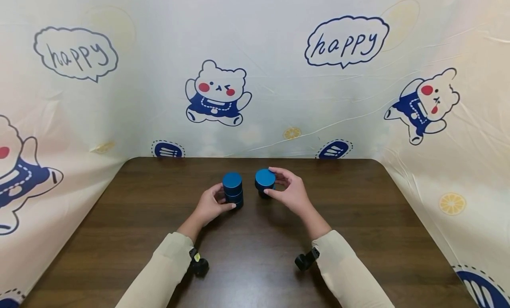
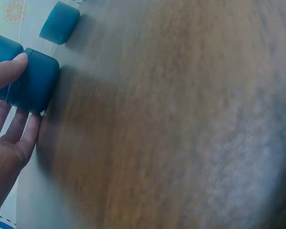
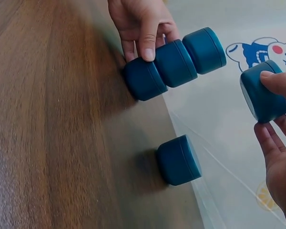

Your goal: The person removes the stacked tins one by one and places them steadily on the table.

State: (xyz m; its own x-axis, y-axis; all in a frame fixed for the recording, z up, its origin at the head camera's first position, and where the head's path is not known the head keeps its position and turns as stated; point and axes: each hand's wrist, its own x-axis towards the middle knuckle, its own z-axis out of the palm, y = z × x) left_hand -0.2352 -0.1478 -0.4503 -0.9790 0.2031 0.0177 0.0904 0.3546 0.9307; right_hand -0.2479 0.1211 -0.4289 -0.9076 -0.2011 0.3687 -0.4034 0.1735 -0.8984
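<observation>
Three small blue lidded jars stand in a stack [image 1: 232, 184] on the table. My left hand [image 1: 209, 205] grips the bottom jar [image 3: 144, 80], its thumb along the near side and its fingers around the other. To the right, my right hand [image 1: 292, 193] pinches another blue jar [image 3: 262, 93] between thumb and fingers, held up off the table. A single blue jar [image 3: 177, 161] stands on the table below the raised one; in the head view it is mostly hidden beneath it.
The brown wooden table [image 1: 255, 255] ends at a far edge just behind the jars. A pale curtain [image 1: 279, 100] printed with bears hangs behind and at both sides. Each wrist wears a small black camera [image 1: 307, 259].
</observation>
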